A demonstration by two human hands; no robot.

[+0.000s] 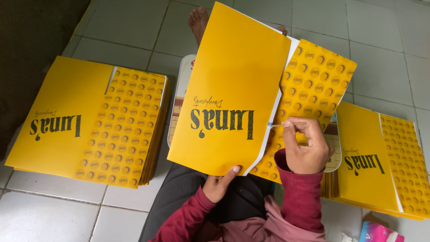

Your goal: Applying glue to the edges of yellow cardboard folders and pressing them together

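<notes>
Your left hand [218, 184] grips the bottom edge of a yellow printed card sheet [230, 89], thumb lying flat on the front near its lower corner and the other fingers hidden behind it, so the hand is closed on the sheet. The sheet is held up over your lap, tilted, with its plain yellow panel folded over towards you and a white inner edge showing along the fold. To the right of that fold the same sheet's patterned flap [311, 85], covered in rows of small round marks, lies open.

Your right hand [307, 150] is curled tight around a thin brush [286, 124], pinched between thumb and fingertips. Its bristle tip touches the sheet right at the white edge of the fold, just beside the dark lettering.

Under the sheet a pale tray-like board [181, 96] rests across your legs. On the tiled floor [376, 40] to your left sits a stack of yellow sheets [89, 123], patterned flaps showing. Another stack [380, 166] lies to your right, close to your elbow. A pink tissue pack [374, 232] peeks in at the bottom right, and a bare foot [198, 20] shows beyond the top of the held sheet
</notes>
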